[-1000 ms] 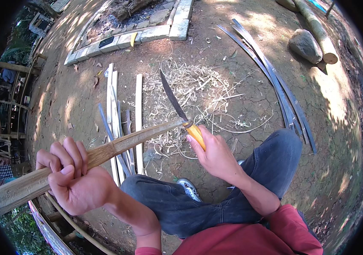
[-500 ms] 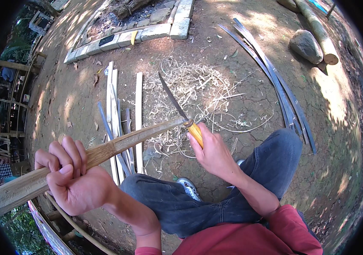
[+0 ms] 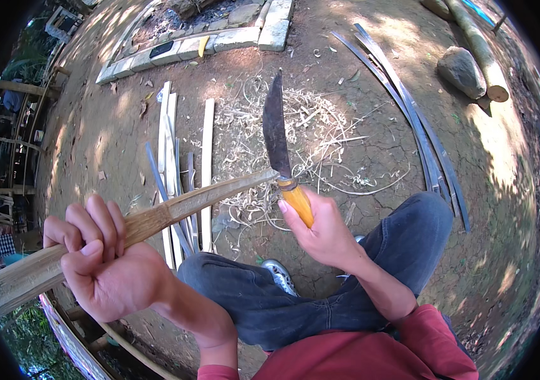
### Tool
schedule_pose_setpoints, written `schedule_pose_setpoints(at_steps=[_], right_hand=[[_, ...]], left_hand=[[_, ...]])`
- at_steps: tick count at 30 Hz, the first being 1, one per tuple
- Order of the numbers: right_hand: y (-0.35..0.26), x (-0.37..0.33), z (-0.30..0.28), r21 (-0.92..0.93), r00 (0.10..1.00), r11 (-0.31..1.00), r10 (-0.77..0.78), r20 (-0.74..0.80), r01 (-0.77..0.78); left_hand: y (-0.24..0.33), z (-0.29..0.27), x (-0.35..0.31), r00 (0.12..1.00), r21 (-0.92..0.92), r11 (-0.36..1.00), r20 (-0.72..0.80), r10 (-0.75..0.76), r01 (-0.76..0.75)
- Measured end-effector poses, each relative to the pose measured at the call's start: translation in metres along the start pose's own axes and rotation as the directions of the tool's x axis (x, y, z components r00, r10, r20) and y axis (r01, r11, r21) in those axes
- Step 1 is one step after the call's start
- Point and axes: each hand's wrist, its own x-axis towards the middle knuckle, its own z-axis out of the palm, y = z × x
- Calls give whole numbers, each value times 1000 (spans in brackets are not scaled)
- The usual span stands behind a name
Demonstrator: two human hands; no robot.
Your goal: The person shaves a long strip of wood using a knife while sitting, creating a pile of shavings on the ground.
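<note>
My left hand (image 3: 102, 259) is wrapped round a long split bamboo piece (image 3: 184, 206), which slants up from the lower left to the middle. Its narrow far end is at the base of the knife blade, close to the handle. In my right hand (image 3: 324, 231) is a knife (image 3: 276, 133) with a dark, broad blade and a yellowish handle. The blade points away from me, its flat side largely in view. Beyond it, a heap of pale curled shavings (image 3: 320, 120) lies on the ground.
Pale bamboo strips (image 3: 208, 171) lie left of my knees. Long dark strips (image 3: 409, 117) curve along the right. A rock (image 3: 462, 71) and a log (image 3: 482, 54) are at the far right. A block border (image 3: 194, 49) with a dark phone-like object (image 3: 161, 49) stands at the back.
The knife has turned, so its tip swung right and more of the blade's flat side shows. My left hand and the bamboo piece have shifted slightly left.
</note>
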Motion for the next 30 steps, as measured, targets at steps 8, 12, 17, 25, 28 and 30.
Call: schedule_pose_setpoints(at_steps=[8, 12, 17, 25, 28, 30], right_hand=[[1, 1, 0, 35, 998, 999, 29, 59, -31], [7, 3, 4, -44, 999, 999, 21, 42, -19], [19, 2, 12, -248, 998, 968, 20, -63, -35], [21, -1, 15, -330, 999, 944, 15, -36, -26], [19, 1, 16, -305, 999, 952, -23, -36, 11], [19, 1, 15, -294, 999, 955, -36, -29, 26]], left_hand=[[0, 2, -1, 1000, 8, 1000, -12, 4, -4], [0, 2, 0, 1000, -15, 1000, 3, -8, 8], [0, 2, -1, 1000, -14, 1000, 0, -1, 1], [0, 1, -1, 1000, -1, 1000, 7, 2, -2], [0, 0, -1, 1000, 1, 1000, 9, 9, -9], [0, 0, -1, 1000, 1, 1000, 11, 11, -11]])
